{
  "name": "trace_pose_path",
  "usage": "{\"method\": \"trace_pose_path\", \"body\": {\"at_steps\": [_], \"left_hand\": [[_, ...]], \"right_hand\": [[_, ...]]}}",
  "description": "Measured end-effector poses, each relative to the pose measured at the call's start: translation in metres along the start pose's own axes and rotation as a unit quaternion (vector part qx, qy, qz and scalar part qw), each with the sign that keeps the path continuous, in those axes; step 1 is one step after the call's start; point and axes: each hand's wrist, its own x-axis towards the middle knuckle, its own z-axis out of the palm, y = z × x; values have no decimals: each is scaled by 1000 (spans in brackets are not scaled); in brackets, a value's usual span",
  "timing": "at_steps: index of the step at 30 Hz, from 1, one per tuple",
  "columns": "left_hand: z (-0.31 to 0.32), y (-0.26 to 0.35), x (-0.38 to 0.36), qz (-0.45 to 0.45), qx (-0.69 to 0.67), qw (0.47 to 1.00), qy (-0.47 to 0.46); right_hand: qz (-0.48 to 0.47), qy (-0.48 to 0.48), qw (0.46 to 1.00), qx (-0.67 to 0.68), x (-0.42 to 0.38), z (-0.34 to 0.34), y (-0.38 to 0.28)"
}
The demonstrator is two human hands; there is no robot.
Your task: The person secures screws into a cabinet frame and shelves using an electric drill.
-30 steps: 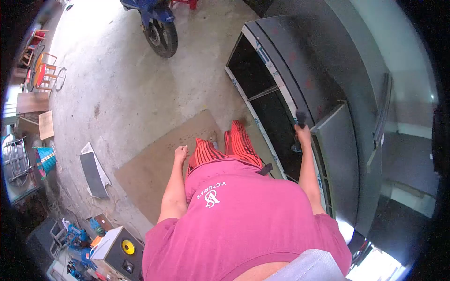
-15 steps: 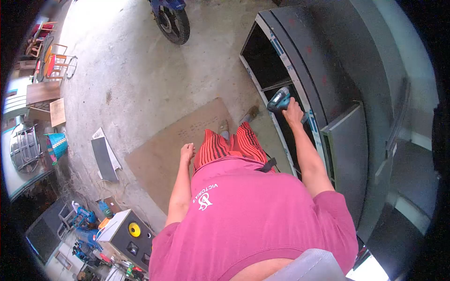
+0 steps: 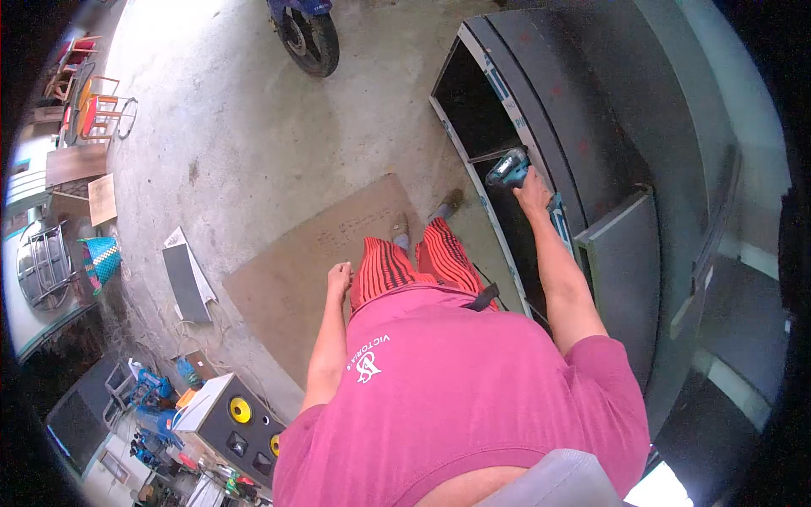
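My right hand is wrapped round the grip of a teal and black power drill. The drill is over the open front of a dark cabinet, close to its taped front edge. My left hand hangs beside my red striped trousers, above a brown board on the floor. Its fingers are curled, and whether anything is in them is too small to tell.
A grey panel leans against the cabinet at the right. A motorbike wheel stands at the top. At the left are a dark narrow board, a speaker box, a woven basket and chairs.
The drill and my right hand have shifted slightly right and the drill has turned a little. My left hand is nearly unchanged. The view has moved slightly.
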Motion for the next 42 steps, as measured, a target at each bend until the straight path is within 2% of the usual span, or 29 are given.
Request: {"method": "trace_pose_path", "body": {"at_steps": [4,7,12,16,20,22,28,31,32,34,35,36,37,38,40,42], "left_hand": [[2,21,-11,-6,-11,1000,3],[4,17,-3,-18,-17,1000,-1],[1,14,-2,-9,7,1000,-9],[1,10,4,30,71,997,-17],[2,12,13,45,42,998,-23],[4,7,20,29,6,999,-32],[7,27,6,-8,40,998,-43],[13,28,4,-12,51,998,-44],[15,33,3,-16,57,997,-40],[22,45,1,-16,70,996,-44],[26,49,-1,-20,84,995,-47],[30,52,0,-22,86,995,-46],[37,56,4,-24,79,996,-46],[45,63,9,-26,73,996,-47],[58,74,18,-22,72,996,-50],[73,91,23,-15,70,996,-54]], "right_hand": [[-9,13,1000,-11,2,-1,-1],[31,-36,999,8,3,-2,-2],[12,9,999,35,-8,-7,0],[18,2,999,29,-11,-14,8],[-2,30,998,55,-11,-17,6],[4,37,997,65,-11,-17,6],[-32,37,997,60,-11,-18,19],[4,-45,992,117,-15,-43,13],[6,-43,992,118,-13,-39,21],[-78,-18,959,270,-4,-15,45],[-78,-20,959,271,-7,-28,45],[-46,-102,902,417,-16,-58,39],[-13,-180,816,550,-20,-81,36],[-10,-179,814,553,-18,-88,40],[62,-116,700,701,-17,-96,47],[78,-110,690,711,-2,-102,62]]}}
